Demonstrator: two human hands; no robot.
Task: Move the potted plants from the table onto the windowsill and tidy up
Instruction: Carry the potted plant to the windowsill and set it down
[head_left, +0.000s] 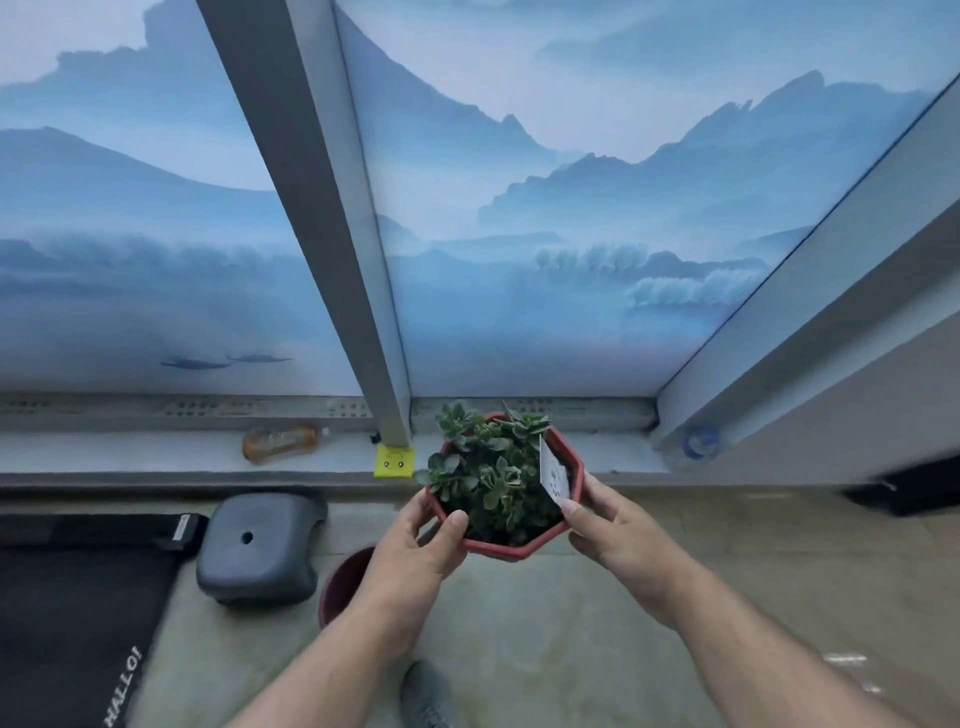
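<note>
A red octagonal pot (511, 546) full of green succulents, with a white tag stuck in its right side, is held in the air in front of the windowsill (156, 449). My left hand (415, 545) grips the pot's left rim, thumb on the near edge. At the right rim, my right hand (608, 519) holds it with the thumb by the tag. The pot's far edge overlaps the sill just right of the grey window post (363, 312).
On the sill lie an amber plastic bottle (280, 440), a yellow sticker (395, 461) at the post's foot and a clear bottle with a blue cap (698, 443) in the right corner. Below stand a dark grey stool (257, 551), a dark red bucket (345, 579) and a black mat (78, 597).
</note>
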